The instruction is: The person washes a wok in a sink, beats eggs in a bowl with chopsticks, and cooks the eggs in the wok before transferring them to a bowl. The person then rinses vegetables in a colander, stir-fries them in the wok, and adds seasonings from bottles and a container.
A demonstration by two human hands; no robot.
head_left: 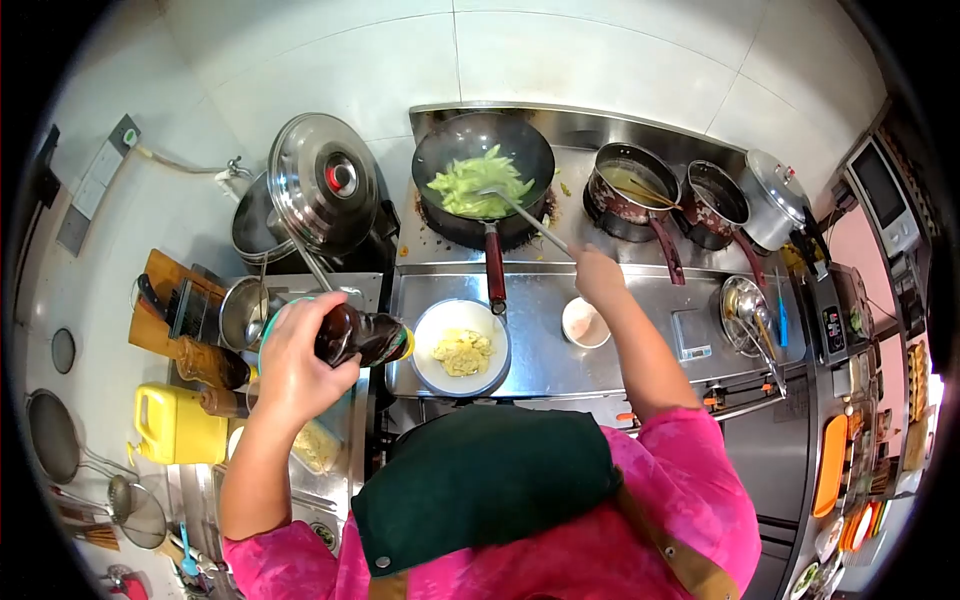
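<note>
My left hand (293, 352) is wrapped round a dark bottle (365, 337) with a yellow top. The bottle lies nearly level, its top pointing right, by the rim of a white bowl (424, 374) of yellow pieces that look like scrambled egg (464, 352). My right hand (600, 277) grips the long handle of a metal cooking spatula (542, 230). Its head rests among light green vegetable slices (470, 182) in a black wok (535, 150) on the stove. The wok's red-brown handle (495, 265) points toward me. A small white bowl (586, 324) with pinkish contents stands near my right forearm.
Two dark saucepans (632, 180) (716, 195) and a pressure cooker (775, 205) stand right of the wok. A large steel lid (322, 180) leans at the left. A yellow jug (185, 425) and a wooden board (160, 300) are farther left. A bowl of utensils (745, 310) sits at right.
</note>
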